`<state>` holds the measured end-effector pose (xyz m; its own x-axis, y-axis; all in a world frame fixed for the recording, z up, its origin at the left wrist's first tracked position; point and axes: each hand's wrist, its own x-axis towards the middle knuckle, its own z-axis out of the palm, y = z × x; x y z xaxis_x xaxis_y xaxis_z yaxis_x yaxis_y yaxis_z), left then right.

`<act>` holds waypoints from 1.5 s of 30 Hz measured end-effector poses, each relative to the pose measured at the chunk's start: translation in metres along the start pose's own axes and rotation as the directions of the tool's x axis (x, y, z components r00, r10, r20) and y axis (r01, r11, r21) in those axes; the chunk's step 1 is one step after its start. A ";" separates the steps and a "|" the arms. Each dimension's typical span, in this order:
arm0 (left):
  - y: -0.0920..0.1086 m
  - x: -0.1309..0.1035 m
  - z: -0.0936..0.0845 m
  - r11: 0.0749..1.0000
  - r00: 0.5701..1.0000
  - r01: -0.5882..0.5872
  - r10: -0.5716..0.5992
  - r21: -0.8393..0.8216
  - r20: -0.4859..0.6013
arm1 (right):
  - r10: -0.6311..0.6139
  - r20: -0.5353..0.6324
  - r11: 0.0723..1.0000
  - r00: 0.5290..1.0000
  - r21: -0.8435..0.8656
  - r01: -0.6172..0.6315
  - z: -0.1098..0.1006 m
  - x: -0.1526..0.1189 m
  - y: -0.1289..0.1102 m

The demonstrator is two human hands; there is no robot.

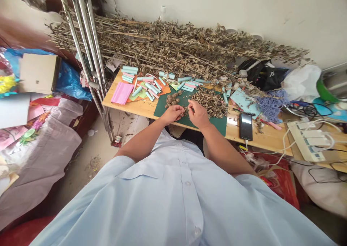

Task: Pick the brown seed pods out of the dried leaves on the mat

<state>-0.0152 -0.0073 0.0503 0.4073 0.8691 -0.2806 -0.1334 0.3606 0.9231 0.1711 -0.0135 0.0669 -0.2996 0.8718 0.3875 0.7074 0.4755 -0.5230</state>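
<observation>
My left hand (173,114) is closed in a pinch over the near edge of the green cutting mat (163,102). A small brown clump of dried leaves (185,111) shows at its fingertips. Just to the right, my right hand (198,115) has its fingers drawn together; whatever is between them is too small to make out. Beyond my left hand sits a group of rolled dried-leaf balls (171,100). A pile of loose dried leaves (213,102) lies past my right hand on the mat.
Long dried plant stalks (162,43) run along the wall. Blue and pink paper rolls (151,87) lie on the wooden table (130,109). Crutches (93,58) stand at left. At right are a phone (246,126), blue cord (272,104) and a power strip (306,141).
</observation>
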 end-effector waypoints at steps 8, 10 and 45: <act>-0.001 0.002 0.006 1.000 0.988 -0.028 0.029 0.006 -0.153 | 0.094 -0.082 0.989 0.992 0.118 -0.084 0.003 -0.005 -0.001; -0.003 0.004 0.008 0.999 0.979 -0.039 0.044 0.029 -0.201 | 0.136 -0.090 0.979 0.987 0.165 -0.120 0.001 -0.009 -0.004; -0.007 0.006 0.013 0.997 0.954 -0.069 0.076 0.037 -0.291 | 0.182 0.239 0.953 0.954 0.195 -0.231 -0.001 -0.064 -0.022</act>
<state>-0.0003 -0.0094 0.0453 0.1152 0.9549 -0.2735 -0.1272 0.2873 0.9494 0.1753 -0.0798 0.0546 -0.3100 0.9462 0.0933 0.6185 0.2752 -0.7360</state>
